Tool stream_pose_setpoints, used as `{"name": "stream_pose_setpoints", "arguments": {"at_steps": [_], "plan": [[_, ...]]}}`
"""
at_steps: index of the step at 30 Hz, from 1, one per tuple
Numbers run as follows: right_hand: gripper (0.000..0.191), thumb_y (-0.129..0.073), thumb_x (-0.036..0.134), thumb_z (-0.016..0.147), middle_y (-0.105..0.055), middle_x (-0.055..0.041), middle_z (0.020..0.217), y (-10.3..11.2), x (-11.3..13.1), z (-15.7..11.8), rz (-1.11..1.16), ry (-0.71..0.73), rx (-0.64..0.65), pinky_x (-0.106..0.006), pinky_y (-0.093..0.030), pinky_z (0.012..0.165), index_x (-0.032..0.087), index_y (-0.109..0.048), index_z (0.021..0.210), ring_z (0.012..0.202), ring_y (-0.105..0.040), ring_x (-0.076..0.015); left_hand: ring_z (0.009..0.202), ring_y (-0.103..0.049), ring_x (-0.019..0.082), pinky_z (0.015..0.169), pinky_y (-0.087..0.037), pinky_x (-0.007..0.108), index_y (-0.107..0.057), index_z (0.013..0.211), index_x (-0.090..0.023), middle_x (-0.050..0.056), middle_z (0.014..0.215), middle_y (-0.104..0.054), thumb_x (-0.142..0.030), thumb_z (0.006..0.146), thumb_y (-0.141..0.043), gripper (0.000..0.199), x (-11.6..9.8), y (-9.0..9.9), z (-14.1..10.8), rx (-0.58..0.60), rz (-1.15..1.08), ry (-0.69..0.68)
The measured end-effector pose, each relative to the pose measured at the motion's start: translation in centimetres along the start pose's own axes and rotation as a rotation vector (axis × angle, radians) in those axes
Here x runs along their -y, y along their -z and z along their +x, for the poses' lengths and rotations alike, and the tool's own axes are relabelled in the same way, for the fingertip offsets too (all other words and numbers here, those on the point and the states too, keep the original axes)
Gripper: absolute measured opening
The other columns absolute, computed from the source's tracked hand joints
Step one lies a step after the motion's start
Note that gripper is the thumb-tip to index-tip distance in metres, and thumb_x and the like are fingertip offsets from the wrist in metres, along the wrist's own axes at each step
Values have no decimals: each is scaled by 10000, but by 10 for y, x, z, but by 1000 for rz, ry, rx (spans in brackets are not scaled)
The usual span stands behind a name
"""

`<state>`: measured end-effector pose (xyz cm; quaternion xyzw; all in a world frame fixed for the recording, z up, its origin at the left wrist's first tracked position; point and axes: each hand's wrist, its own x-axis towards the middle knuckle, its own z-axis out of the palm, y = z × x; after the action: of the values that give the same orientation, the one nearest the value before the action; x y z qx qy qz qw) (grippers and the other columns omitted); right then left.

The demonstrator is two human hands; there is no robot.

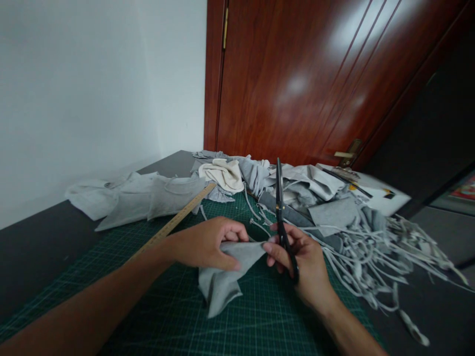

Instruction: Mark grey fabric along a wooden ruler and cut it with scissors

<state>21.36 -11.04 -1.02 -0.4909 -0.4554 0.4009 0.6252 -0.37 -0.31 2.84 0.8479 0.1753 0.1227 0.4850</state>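
Note:
Above a green cutting mat [260, 316], my left hand [215, 244] is closed on a grey piece of fabric [222, 282], whose lower part hangs in folds. My right hand [297, 254] pinches a corner of the same fabric between thumb and finger. That hand also holds black scissors [279, 198]; their handles rest in the palm and the blades point up and away, looking closed. Under my left forearm a wooden ruler [174, 220] lies slantwise on the mat.
Several grey fabric pieces [148, 195] lie at the left. A cream cloth [222, 174] and more grey cloth are heaped at the back. Fabric strips [367, 262] tangle at the right, near a white box [386, 193]. A wall and wooden door [282, 99] bound the table behind.

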Motion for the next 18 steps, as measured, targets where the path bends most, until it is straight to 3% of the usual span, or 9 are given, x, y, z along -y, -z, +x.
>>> {"name": "stream_pose_setpoints", "arguments": {"at_steps": [6, 14, 18], "plan": [[596, -1034, 440, 630, -686, 34, 561, 15, -1, 10, 21, 43, -132, -184, -396, 398, 157, -703, 1038, 426, -521, -101, 615, -596, 140, 577, -373, 234, -705, 960, -190, -15, 739, -716, -191, 773, -685, 188, 8, 28, -7, -119, 75, 31], [603, -1051, 345, 618, -692, 32, 567, 26, -4, 14, 93, 57, -181, -179, -398, 412, 141, -707, 1069, 449, -531, -104, 774, -702, 169, 699, -443, 240, -752, 975, -212, -8, 880, -786, -131, 707, -690, 287, 17, 50, -14, -118, 84, 72], [630, -1064, 344, 597, -694, 32, 565, 30, -6, 17, 115, 54, -207, -166, -400, 412, 136, -701, 1068, 449, -528, -96, 759, -679, 169, 703, -439, 243, -779, 895, -198, -4, 836, -768, -245, 759, -784, 144, 21, 54, -12, -209, 25, 90]]}}
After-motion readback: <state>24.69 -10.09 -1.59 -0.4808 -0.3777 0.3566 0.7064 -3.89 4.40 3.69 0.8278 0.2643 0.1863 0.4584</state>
